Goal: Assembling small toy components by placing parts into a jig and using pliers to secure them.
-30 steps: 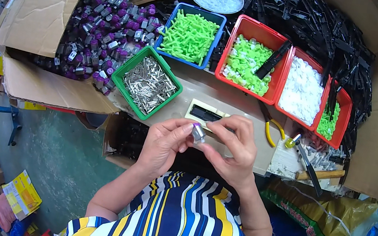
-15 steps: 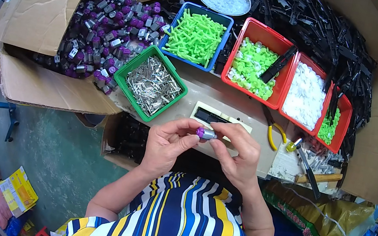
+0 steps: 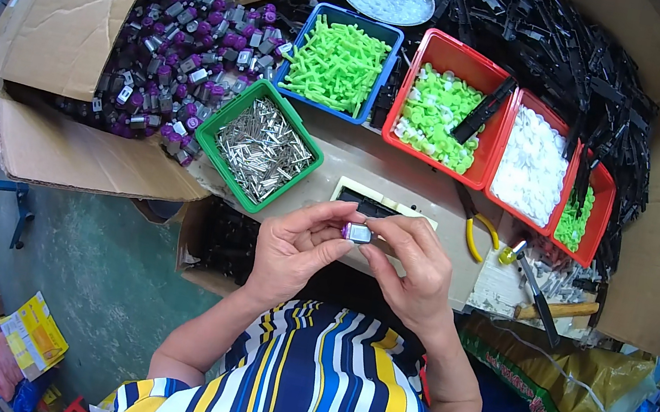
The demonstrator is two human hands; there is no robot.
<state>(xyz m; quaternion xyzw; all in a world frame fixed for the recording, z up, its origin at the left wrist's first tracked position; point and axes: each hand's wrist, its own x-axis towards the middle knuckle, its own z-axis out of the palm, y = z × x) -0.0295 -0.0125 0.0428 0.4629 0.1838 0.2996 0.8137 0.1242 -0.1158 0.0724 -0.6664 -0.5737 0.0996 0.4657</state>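
Between my two hands is a small silver motor with a purple end (image 3: 357,232), held up over the near edge of the bench. My left hand (image 3: 299,243) pinches its purple end between thumb and fingers. At the silver end, the thumb and forefinger of my right hand (image 3: 409,263) close on the body. A pale fixture with a black part in it (image 3: 383,204) lies on the bench just beyond my fingers, partly covered by them. To the left of it stands a green bin (image 3: 307,169) of thin metal pins.
Many like motors (image 3: 190,52) fill a cardboard box at left. Behind stand a blue bin (image 3: 397,43) of green sticks and red bins (image 3: 394,134) of green and white pieces. Yellow-handled pliers (image 3: 475,239) and a hammer (image 3: 557,311) lie at right; black parts (image 3: 542,32) heap behind.
The motor has been turned in my fingers: its flat silver side now faces up and less of the purple end shows. Both hands remain in nearly the same place.
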